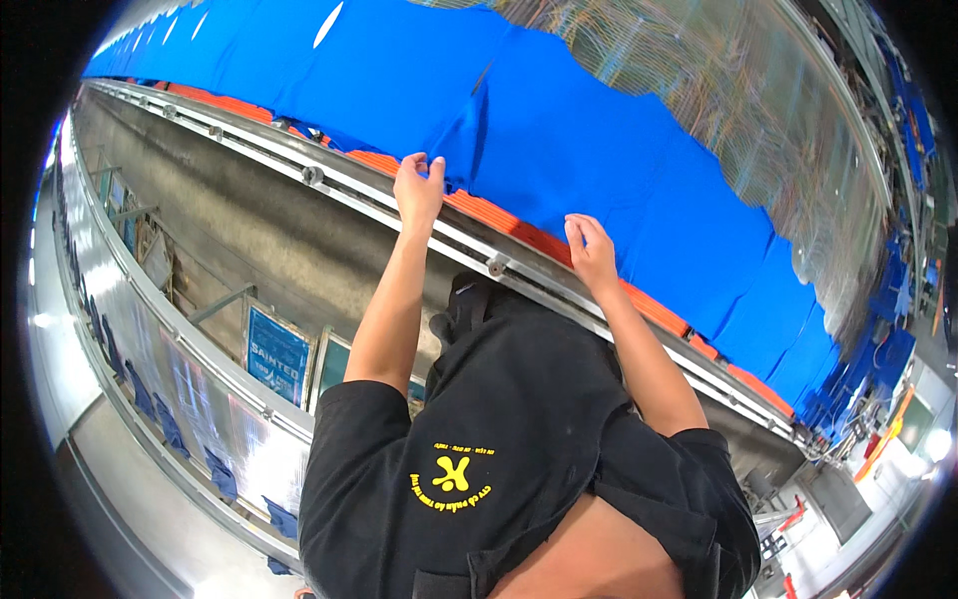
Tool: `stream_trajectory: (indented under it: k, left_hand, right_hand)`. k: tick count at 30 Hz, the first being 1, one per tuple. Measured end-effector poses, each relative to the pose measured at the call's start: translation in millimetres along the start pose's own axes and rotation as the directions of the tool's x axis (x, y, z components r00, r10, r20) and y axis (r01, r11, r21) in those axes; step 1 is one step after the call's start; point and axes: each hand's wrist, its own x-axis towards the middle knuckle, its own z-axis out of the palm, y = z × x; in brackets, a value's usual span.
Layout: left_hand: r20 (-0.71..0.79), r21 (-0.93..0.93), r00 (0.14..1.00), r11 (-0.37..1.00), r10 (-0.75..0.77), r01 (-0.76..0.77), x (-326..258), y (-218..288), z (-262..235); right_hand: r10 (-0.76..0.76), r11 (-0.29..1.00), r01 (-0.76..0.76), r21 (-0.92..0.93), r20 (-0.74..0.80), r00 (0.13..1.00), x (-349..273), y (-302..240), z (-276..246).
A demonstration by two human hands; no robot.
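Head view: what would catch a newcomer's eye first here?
The wide sheet of bright blue fabric fills the upper middle, lying over an orange strip along a long grey metal rail. Both bare hands reach up to its lower edge: the left hand pinches a fold, the right hand grips the hem.

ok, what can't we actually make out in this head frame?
- Left hand: its fingers curl into the blue fabric, so the grip itself is hidden in the fold.
- Right hand: fingertips lie at the fabric's lower edge; pinching or only touching, cannot tell.
- Orange strip: mostly covered by the fabric.
- Metal rail: ends bend out at the fisheye rim.
- Threads behind the clear sheet: too fine.
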Motion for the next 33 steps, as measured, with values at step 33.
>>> stream_trajectory:
  k: [33]
  left_hand:
    - [0.574, -0.545, 0.805, 0.663, -0.150, 0.513, 58.1, -13.7, -33.6]
  right_hand:
    - [0.136, 0.984, 0.063, -0.167, 0.928, 0.347, 346.3, -135.7, 123.0]
